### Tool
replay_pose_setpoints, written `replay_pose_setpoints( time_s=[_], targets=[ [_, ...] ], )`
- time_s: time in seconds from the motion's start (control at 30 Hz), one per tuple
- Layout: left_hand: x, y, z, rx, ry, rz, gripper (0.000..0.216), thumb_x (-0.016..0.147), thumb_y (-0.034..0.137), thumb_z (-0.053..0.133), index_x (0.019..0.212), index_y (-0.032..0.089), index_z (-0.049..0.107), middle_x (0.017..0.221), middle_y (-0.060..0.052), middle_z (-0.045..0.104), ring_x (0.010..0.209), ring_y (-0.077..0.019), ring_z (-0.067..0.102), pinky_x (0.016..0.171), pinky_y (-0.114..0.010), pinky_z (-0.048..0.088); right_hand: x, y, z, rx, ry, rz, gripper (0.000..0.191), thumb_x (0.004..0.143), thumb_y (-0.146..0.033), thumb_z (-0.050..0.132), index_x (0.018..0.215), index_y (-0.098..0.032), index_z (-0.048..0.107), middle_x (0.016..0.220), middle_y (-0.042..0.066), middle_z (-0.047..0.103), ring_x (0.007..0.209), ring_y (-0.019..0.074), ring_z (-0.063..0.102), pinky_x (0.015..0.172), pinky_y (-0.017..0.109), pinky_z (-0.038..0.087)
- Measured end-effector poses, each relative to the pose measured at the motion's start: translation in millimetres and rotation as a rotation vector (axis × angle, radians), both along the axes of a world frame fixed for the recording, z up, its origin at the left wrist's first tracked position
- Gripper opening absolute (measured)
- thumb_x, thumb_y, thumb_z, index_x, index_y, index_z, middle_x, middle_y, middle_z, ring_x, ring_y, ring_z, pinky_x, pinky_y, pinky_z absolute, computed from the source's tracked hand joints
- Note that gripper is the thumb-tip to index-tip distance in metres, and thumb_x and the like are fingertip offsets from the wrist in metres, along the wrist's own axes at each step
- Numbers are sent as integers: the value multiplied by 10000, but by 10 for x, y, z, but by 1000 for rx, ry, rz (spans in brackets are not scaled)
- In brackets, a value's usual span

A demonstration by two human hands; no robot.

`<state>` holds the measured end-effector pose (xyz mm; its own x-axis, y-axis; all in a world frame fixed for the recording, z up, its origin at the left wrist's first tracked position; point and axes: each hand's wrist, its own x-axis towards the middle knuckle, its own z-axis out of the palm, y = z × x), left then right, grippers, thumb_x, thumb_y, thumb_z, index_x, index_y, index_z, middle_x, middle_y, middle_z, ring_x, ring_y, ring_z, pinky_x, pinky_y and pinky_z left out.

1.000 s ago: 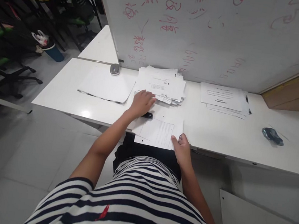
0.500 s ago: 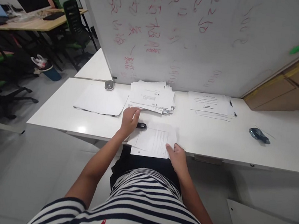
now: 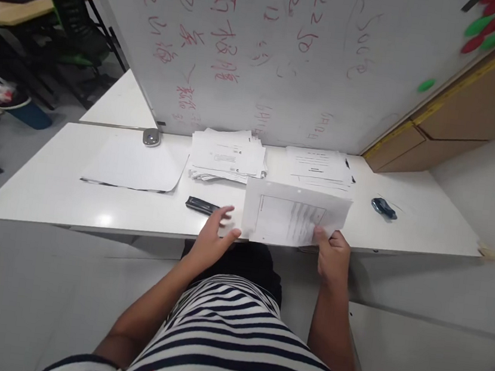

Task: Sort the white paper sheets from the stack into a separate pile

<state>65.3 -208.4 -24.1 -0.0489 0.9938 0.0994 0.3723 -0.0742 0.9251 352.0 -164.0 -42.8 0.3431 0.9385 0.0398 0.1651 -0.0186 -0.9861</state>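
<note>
Right hand point(image 3: 333, 257) pinching sheet point(image 3: 291, 218) corner

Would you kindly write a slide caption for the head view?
Right hand holds a printed sheet over the white table; left hand open beside a black stapler.

Counter point(image 3: 47, 200): loose sheet point(image 3: 135, 165) L end; paper stack point(image 3: 228, 156) ctr rear edge, 2nd stack point(image 3: 320, 165) R of it; stapler point(image 3: 201, 206) nr front edge, held sheet point(image 3: 293, 218) R of it.

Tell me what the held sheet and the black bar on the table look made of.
The sheet: thin matte white paper, printed lines, pinched in the right hand. The black bar: hard-looking, faint sheen, likely plastic or painted metal, unclear.
</note>
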Motion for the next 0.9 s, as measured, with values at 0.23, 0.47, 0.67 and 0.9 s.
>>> replay_pose_setpoints(
  time_s=[0.23, 0.47, 0.67, 0.9],
  targets=[
    [9, 613, 266, -164, -169, -264, 460, 811, 540, 607, 1093, 180, 658, 1091, -65, 700, 1039, -251, 628, 923, -380, 492, -239, 229, -57, 1, 79, 202, 376, 700, -481, 748, 902, -171, 683, 945, 67, 733, 934, 231, 663, 861, 370, 505],
    [48, 624, -7, -116, -84, -208, 391, 791, 495, 640, 1029, 191, 699, 1064, -53, 715, 1029, -244, 637, 927, -379, 498, -216, 326, -299, 17, 98, 176, 459, 651, -456, 776, 991, -168, 667, 1006, 82, 725, 958, 237, 665, 888, 408, 498],
    [154, 536, -295, -214, -156, -150, 410, 795, 499, 640, 1053, 184, 687, 1089, -56, 714, 1023, -244, 651, 905, -392, 521, -220, 213, -403, -166, -42, 70, 398, 631, -502, 764, 788, -156, 647, 740, 50, 693, 770, 231, 649, 744, 387, 516],
    [196, 298, -158, 271, 101, -478, 296, 894, 392, 552, 1129, 266, 681, 1177, -49, 690, 1178, -215, 588, 1031, -410, 442, -131, 30, -234, 143, 11, 271, 319, 741, -512, 689, 844, -210, 698, 1077, 87, 692, 1101, 276, 602, 980, 453, 448]
  ],
)
